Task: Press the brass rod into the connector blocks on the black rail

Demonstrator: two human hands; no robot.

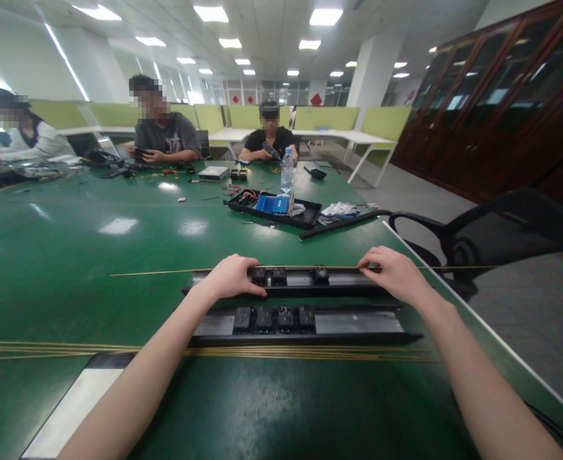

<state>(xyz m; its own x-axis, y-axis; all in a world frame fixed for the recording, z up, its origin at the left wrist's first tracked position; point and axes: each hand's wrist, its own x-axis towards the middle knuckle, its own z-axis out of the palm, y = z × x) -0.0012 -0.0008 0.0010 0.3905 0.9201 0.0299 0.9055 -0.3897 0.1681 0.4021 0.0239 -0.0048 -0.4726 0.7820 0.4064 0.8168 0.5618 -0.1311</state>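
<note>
Filling most of the view is a big green desk (46, 287), cut off on the left. Near left there's a white slab (77, 409) with a dark end, partly under the left forearm (156, 358), so no clue what it is. The near channel (353, 321) has four black blocks (264, 318) lined up left of its middle. The far channel (300, 281) shows three: two close together by the left hand (231, 275), one alone farther right. Could be more under the hands, can't tell. Farther off, a black tray (305, 220) has a blue pack (272, 203) and some orangey cables (250, 197); the rest is a blurry jumble.

Left grip is spread across the far channel and holding it, thumb at the near wall, fingers at the far one. Right hand (389, 271) has a narrow grip, pinching a thin brass rod (166, 273) that runs along the channel's far edge and past both ends. That hand hides the channel's right end. Loose rods (310, 351) lie just nearer than the near channel, too bunched to count.
</note>
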